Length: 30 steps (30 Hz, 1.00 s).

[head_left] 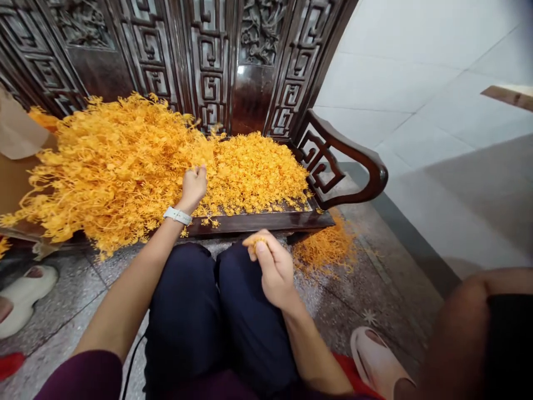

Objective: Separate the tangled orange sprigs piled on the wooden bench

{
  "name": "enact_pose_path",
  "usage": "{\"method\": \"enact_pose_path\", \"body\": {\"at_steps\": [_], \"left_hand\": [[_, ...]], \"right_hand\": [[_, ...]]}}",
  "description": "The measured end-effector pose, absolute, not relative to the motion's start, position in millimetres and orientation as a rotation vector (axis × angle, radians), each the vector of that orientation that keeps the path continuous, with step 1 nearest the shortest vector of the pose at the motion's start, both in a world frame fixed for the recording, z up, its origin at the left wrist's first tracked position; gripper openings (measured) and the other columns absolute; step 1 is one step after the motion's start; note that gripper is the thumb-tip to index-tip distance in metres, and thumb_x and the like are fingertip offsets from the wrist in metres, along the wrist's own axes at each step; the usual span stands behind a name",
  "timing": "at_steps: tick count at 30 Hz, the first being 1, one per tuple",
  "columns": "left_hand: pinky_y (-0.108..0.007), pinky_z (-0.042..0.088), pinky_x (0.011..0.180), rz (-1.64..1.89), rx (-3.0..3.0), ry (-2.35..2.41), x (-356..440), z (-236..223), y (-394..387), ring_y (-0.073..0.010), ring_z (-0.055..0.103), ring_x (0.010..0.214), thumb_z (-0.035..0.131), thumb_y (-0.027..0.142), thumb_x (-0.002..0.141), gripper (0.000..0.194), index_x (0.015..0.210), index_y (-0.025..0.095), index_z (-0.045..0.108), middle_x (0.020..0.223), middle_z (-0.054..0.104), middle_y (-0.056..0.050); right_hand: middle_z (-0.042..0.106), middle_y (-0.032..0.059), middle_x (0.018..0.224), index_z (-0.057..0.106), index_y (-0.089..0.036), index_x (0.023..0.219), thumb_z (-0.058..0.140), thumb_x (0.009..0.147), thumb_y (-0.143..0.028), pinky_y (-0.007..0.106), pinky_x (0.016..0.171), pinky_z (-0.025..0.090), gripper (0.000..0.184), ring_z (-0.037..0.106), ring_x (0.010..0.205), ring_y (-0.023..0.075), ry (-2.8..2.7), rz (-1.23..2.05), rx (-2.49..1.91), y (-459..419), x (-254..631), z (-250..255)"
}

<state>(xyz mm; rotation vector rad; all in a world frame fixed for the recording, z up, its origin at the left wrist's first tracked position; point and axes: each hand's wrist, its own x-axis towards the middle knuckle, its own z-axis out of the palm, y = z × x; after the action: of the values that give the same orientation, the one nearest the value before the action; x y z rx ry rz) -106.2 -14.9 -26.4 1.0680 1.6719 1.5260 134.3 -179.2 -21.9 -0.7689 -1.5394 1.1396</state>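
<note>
Pale tiled wall (400, 83) fills the upper right of the frame; speckled floor (358, 311) runs along the bottom. Dark wooden bench (266, 222) w/ a carved back (254, 103) spans the upper left & center, its curved armrest (377, 178) right of center.

Head view: from where I'm standing, big tangled heap (112, 161) of yellow flower-like sprigs takes up the left side, spilling over the bench's front edge. Smaller, flatter pile (258, 172) of yellow heads sits beside it, approx. center, up to the armrest.

L hand (194, 186), pale watch (177, 215) on that wrist, is at the front btwn heap & pile, fingers curled together; can't tell if they've got a sprig. R hand (275, 269) is lower, just right of center, over the dark trousers (183, 300), thumb & fingers clamped on a small yellow bit (261, 242).

Orange-yellow strands (325, 247) lie on the floor below the bench's R end. Brown box (16, 180) at far left, partly cut off; white slipper (29, 294) lower left, pale slipper (378, 355) lower right, next to another person's bent leg (458, 328).
</note>
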Motion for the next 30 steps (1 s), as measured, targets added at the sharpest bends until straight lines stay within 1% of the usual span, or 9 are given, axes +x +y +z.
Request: {"method": "enact_pose_path", "body": {"at_steps": [7,10,13,16,19,21,24,27,30], "left_hand": [[-0.02,0.019,0.043,1.303,0.888,1.41,-101.3,-36.6,-23.8,-0.0087,0.028,0.045,0.051,0.032,0.102,0.029,0.078,0.022,0.041,0.058,0.036,0.007],[-0.019,0.021,0.042,1.272,0.938,1.383,-105.1,-32.7,-28.2,-0.0088,0.029,0.046,0.056,0.034,0.1,0.026,0.08,0.021,0.044,0.058,0.038,0.007],[-0.019,0.023,0.043,1.189,1.03,1.404,-104.0,-28.7,-32.4,-0.0091,0.029,0.046,0.057,0.042,0.099,0.03,0.079,0.021,0.046,0.058,0.039,0.006],[-0.02,0.022,0.045,1.117,1.091,1.452,-100.2,-27.2,-32.7,-0.0089,0.028,0.047,0.061,0.048,0.094,0.036,0.077,0.021,0.045,0.059,0.041,0.005],[-0.021,0.021,0.046,1.119,1.147,1.466,-97.9,-28.5,-28.7,-0.0097,0.028,0.048,0.063,0.052,0.091,0.038,0.077,0.022,0.046,0.059,0.04,0.005],[-0.022,0.023,0.047,1.091,1.224,1.476,-97.3,-29.3,-26.7,-0.0106,0.03,0.049,0.061,0.056,0.091,0.041,0.075,0.022,0.046,0.058,0.041,0.005],[-0.023,0.027,0.049,1.028,1.325,1.483,-94.1,-24.7,-28.2,-0.0115,0.034,0.05,0.058,0.061,0.093,0.046,0.073,0.021,0.046,0.057,0.043,0.004],[-0.023,0.027,0.05,1.069,1.322,1.415,-83.8,-8.5,-33.8,-0.0111,0.033,0.051,0.06,0.061,0.093,0.044,0.079,0.02,0.051,0.06,0.044,0.004],[-0.023,0.026,0.05,1.117,1.268,1.289,-67.4,16.5,-37.8,-0.0106,0.033,0.052,0.065,0.06,0.091,0.042,0.089,0.019,0.061,0.063,0.046,0.004]], "right_hand": [[0.07,0.0049,0.097,0.074,-0.029,0.125,0.07,0.098,-0.029,0.03,0.074,0.05,0.028,0.062,0.079,0.0143,-1.495,1.608,-0.394,-158.9,151.5,-9.0],[0.074,0.0052,0.081,0.081,-0.025,0.101,0.087,0.082,-0.035,0.03,0.071,0.052,0.023,0.066,0.07,0.0154,-1.758,1.752,0.152,-155.9,167.8,13.4],[0.072,0.0048,0.064,0.076,-0.024,0.069,0.086,0.081,-0.046,0.024,0.065,0.053,0.027,0.065,0.057,0.0121,-1.847,1.922,0.545,-134.1,169.8,39.1],[0.073,0.0028,0.07,0.074,-0.022,0.073,0.063,0.09,-0.068,0.019,0.065,0.054,0.051,0.06,0.064,0.0101,-1.499,1.721,0.262,-79.7,152.3,60.9],[0.076,0.0093,0.108,0.074,-0.018,0.101,0.038,0.099,-0.071,0.027,0.076,0.057,0.065,0.06,0.088,0.0141,-1.129,1.595,-0.046,-25.3,130.5,68.3],[0.073,0.0118,0.118,0.072,-0.019,0.114,0.047,0.099,-0.062,0.032,0.073,0.054,0.052,0.06,0.086,0.0174,-1.0,1.738,-0.159,-13.0,118.8,60.3],[0.07,0.0068,0.096,0.073,-0.018,0.109,0.065,0.09,-0.04,0.028,0.063,0.045,0.03,0.051,0.067,0.0126,-0.919,1.852,-0.297,-29.7,108.6,34.9],[0.061,0.0012,0.08,0.072,-0.018,0.095,0.074,0.083,-0.029,0.025,0.061,0.039,0.016,0.048,0.065,0.0112,-0.856,1.582,-0.494,-52.5,108.6,10.8],[0.061,0.0009,0.089,0.069,-0.02,0.097,0.077,0.082,-0.03,0.025,0.065,0.04,0.02,0.052,0.075,0.0125,-0.811,1.145,-0.727,-56.9,114.7,-3.6]]}}
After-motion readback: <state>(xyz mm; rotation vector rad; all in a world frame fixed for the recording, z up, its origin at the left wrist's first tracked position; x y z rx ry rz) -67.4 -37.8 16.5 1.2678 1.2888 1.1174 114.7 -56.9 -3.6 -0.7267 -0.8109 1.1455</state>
